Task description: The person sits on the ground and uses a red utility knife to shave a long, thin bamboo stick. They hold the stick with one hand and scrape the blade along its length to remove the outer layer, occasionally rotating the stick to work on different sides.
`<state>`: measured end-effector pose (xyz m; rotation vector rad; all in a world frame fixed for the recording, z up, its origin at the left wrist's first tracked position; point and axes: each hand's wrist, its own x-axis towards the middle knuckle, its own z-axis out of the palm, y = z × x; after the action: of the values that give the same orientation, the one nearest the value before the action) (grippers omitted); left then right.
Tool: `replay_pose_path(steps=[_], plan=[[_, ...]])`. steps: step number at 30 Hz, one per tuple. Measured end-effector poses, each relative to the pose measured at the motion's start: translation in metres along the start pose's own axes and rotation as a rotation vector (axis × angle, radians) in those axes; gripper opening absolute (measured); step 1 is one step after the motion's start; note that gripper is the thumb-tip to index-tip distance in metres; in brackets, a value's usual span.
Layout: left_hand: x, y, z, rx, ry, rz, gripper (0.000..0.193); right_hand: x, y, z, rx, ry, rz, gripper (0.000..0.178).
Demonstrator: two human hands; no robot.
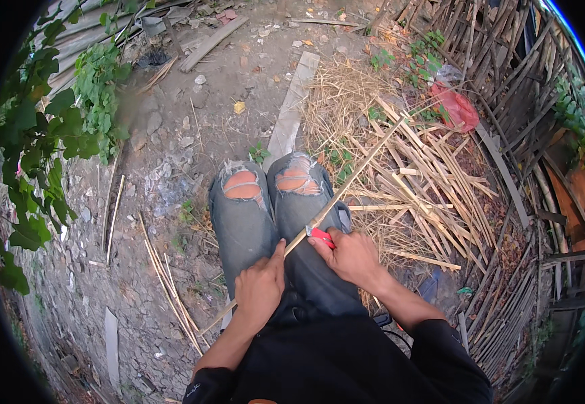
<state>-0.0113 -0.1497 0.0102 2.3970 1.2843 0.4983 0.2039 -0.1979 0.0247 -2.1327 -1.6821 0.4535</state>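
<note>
A long, thin bamboo strip (349, 180) runs slantwise across my lap, from beside my left forearm up to the far right. My left hand (260, 286) is closed around its lower part, the index finger stretched along it. In my right hand (353, 257) is a red utility knife (322, 237), gripped by its handle. Its short metal blade rests against the strip, just beyond my left fingertips. Both hands are over my thighs, in ripped grey jeans (244, 225).
A pile of split bamboo strips (433, 195) and straw-like shavings (336, 101) lies to the right. Several strips (168, 289) lie on the left ground. A wooden plank (292, 108) lies ahead of my knees. A stick fence (501, 60) and red plastic bag (455, 108) stand right; leafy vines (33, 168) hang left.
</note>
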Motion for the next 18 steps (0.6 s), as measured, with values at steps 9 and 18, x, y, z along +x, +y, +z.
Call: replay_pose_path(steps=[9, 18], plan=[[-0.010, -0.006, -0.013, -0.001, -0.056, -0.003, 0.039, -0.001, -0.001, 0.018, 0.006, 0.107, 0.017, 0.053], [-0.064, -0.033, -0.037, -0.137, -0.026, -0.049, 0.037, 0.002, 0.009, 0.016, 0.109, 0.122, 0.209, 0.057]])
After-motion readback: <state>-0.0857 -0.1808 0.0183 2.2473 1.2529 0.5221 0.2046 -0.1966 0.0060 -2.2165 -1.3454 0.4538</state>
